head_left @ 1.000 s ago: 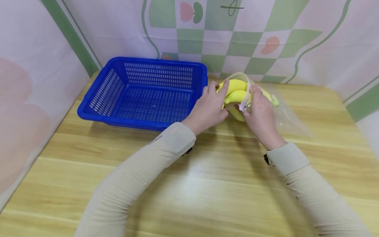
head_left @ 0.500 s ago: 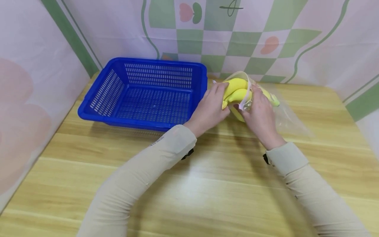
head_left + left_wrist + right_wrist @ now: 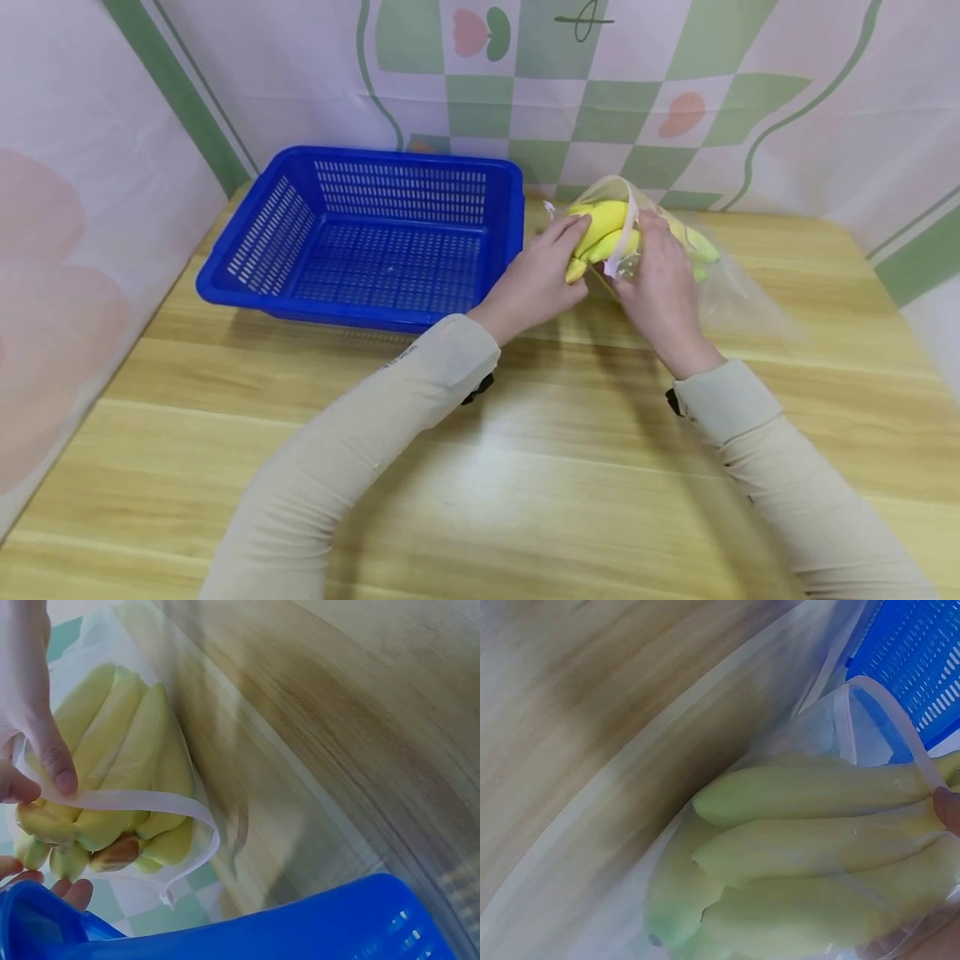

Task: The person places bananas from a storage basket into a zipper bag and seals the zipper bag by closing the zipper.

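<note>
A bunch of yellow bananas (image 3: 603, 227) lies mostly inside a clear plastic bag (image 3: 750, 300) with a pale pink zip edge (image 3: 139, 800). My left hand (image 3: 534, 279) grips the bunch near its stem end, at the bag's mouth. Opposite it, my right hand (image 3: 663, 287) holds the bag by its edge, thumb over the rim. In the right wrist view the banana tips (image 3: 780, 862) show through the plastic, well down in the bag. The left hand's lower fingers are partly hidden under the fruit.
A blue slotted plastic basket (image 3: 337, 310) stands on the wooden table (image 3: 480, 500), just left of the bag. Behind them hangs a checkered green and white cloth (image 3: 547, 117), with more cloth at both sides.
The bananas have slid rightward, deeper into the bag, their tips showing farther right. My left hand has shifted slightly right with them; the right hand has stayed nearly still.
</note>
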Demonstrator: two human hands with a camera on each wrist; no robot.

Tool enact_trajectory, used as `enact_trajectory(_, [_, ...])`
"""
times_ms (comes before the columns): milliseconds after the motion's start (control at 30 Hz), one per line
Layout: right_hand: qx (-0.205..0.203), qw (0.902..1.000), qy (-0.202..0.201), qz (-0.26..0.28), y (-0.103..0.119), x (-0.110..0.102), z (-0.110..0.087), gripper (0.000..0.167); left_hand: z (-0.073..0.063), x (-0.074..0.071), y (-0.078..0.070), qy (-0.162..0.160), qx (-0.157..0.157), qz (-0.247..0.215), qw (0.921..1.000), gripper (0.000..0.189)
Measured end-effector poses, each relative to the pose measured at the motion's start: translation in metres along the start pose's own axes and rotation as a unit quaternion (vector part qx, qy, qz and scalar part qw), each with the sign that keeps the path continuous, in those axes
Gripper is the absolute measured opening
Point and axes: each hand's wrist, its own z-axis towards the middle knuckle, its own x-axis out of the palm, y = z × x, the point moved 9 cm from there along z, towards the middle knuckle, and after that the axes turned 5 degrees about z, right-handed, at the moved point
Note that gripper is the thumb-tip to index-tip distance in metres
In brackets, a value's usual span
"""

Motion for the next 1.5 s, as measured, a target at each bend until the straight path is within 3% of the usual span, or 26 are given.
enact_trajectory(367, [0.009, 0.9996, 0.027, -0.004, 0.001, 0.004, 0.001, 0.073, 0.006, 0.004, 0.006, 0.013, -0.025, -0.032, 0.9991, 0.073])
enact_trajectory(567, [0.003, 0.9995, 0.032, 0.000, 0.004, 0.006, 0.001, 0.067, 0.004, 0.000, 0.015, -0.011, -0.059, -0.021, 0.9979, 0.069])
enact_trajectory(733, [0.002, 0.9996, 0.029, -0.001, 0.005, 0.005, 0.002, 0.067, 0.003, -0.001, 0.015, -0.026, -0.051, -0.024, 0.9981, 0.064])
enact_trajectory(900, [0.006, 0.9995, 0.030, 0.002, 0.004, 0.004, 0.002, 0.071, 0.007, 0.000, 0.011, -0.020, -0.047, -0.021, 0.9985, 0.063])
enact_trajectory(1000, [0.007, 0.9996, 0.028, 0.005, 0.003, 0.004, 0.002, 0.074, 0.009, 0.001, 0.011, -0.022, -0.055, -0.064, 0.9962, 0.063])
enact_trajectory(1167, [-0.011, 0.9999, 0.006, 0.010, 0.004, 0.001, 0.003, 0.073, 0.010, 0.003, 0.012, -0.035, -0.080, -0.148, 0.9850, 0.063])
enact_trajectory(1300, [-0.024, 0.9996, -0.004, 0.013, 0.006, 0.000, 0.003, 0.071, 0.011, 0.001, 0.011, -0.031, -0.072, -0.166, 0.9830, 0.060])
enact_trajectory(1400, [-0.028, 0.9995, -0.004, 0.014, 0.007, -0.001, 0.004, 0.070, 0.013, 0.003, 0.008, -0.011, -0.063, -0.175, 0.9825, 0.062])
enact_trajectory(1500, [-0.033, 0.9993, -0.005, 0.015, 0.008, -0.001, 0.004, 0.069, 0.013, 0.005, 0.009, -0.004, -0.067, -0.208, 0.9758, 0.066])
